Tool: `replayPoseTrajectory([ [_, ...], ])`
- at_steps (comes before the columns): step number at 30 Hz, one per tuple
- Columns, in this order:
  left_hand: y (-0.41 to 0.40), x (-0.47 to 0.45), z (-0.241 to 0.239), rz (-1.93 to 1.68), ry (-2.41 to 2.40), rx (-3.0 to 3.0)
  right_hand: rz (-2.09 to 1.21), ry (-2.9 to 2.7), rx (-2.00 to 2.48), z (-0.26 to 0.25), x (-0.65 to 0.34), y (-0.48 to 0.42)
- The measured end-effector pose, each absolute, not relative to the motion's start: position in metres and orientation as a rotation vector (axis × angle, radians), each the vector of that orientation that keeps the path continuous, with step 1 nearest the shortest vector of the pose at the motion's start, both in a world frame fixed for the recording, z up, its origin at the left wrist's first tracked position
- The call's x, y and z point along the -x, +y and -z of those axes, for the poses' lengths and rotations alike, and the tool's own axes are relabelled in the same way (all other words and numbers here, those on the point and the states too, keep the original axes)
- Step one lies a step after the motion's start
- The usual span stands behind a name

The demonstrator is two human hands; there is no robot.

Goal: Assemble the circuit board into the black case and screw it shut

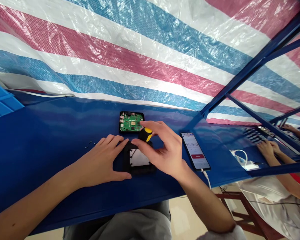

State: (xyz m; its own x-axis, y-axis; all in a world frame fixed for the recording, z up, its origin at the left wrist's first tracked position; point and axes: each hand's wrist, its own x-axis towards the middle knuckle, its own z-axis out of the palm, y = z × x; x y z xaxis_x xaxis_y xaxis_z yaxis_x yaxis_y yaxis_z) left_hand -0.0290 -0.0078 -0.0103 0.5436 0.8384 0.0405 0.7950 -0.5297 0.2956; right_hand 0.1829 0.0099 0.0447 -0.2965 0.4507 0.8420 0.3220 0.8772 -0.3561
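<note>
My left hand (102, 160) lies flat on the blue table with its fingers spread, steadying the left edge of a black square case part (139, 162) that has a grey metal plate inside. My right hand (162, 146) is closed in a pinch on the black-and-yellow handle of a small screwdriver (145, 134), held upright over the case's far edge. Just behind it lies a second black case half holding a green circuit board (130, 122).
A phone (195, 150) showing a running timer lies to the right, with a white cable at its near end. Tiny screws (90, 143) lie left of my left hand. A blue crate (1, 101) stands far left. Another person's hands (267, 148) work at the neighbouring table on the right.
</note>
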Motion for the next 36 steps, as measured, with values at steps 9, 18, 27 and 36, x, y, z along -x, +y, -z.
replayPoseTrajectory([
  [9, -0.007, 0.0301, 0.0121, -0.272, 1.37, -2.524, -0.132, -1.923, 0.559, -0.0442, -0.1826, 0.0094],
  [18, -0.0076, 0.0299, 0.0124, -0.259, 1.389, -2.55, -0.093, -1.914, 0.575, -0.0482, -0.1836, 0.0085],
  [27, -0.0076, 0.0291, 0.011, -0.253, 1.385, -2.518, -0.103, -1.916, 0.565, -0.0457, -0.1825, 0.0098],
  [36, -0.0072, 0.0313, 0.0156, -0.293, 1.381, -2.534, -0.108, -1.934, 0.585, -0.0436, -0.1816, 0.0091],
])
